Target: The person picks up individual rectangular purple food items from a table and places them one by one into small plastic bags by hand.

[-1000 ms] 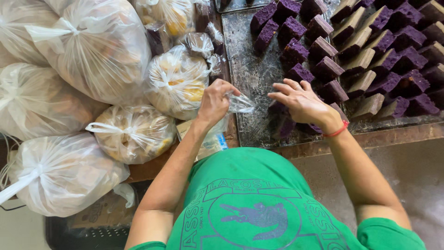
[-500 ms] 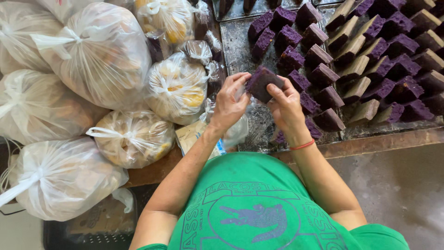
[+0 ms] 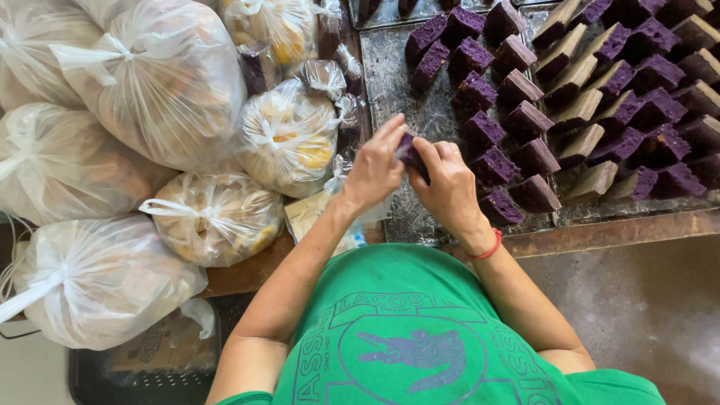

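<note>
Both my hands meet over the near left part of a metal baking tray point(image 3: 394, 82). My left hand point(image 3: 373, 171) and my right hand point(image 3: 450, 184) together grip one purple cake slice point(image 3: 412, 157), mostly hidden by my fingers. A thin clear plastic wrapper seems to lie around it, but I cannot tell for sure. Several more purple cake slices point(image 3: 525, 120) stand in rows on the tray, to the right of my hands. A red band sits on my right wrist.
Several tied white plastic bags point(image 3: 161, 79) of yellowish food crowd the left side. Small wrapped cake pieces point(image 3: 322, 75) lie between the bags and the tray. A stack of clear wrappers point(image 3: 319, 217) lies under my left forearm. A dark crate point(image 3: 142, 371) stands at the lower left.
A second ago my hands were apart, the left on a clear wrapper. They then came together around a purple slice and have moved nearer to me, closing tighter on it.
</note>
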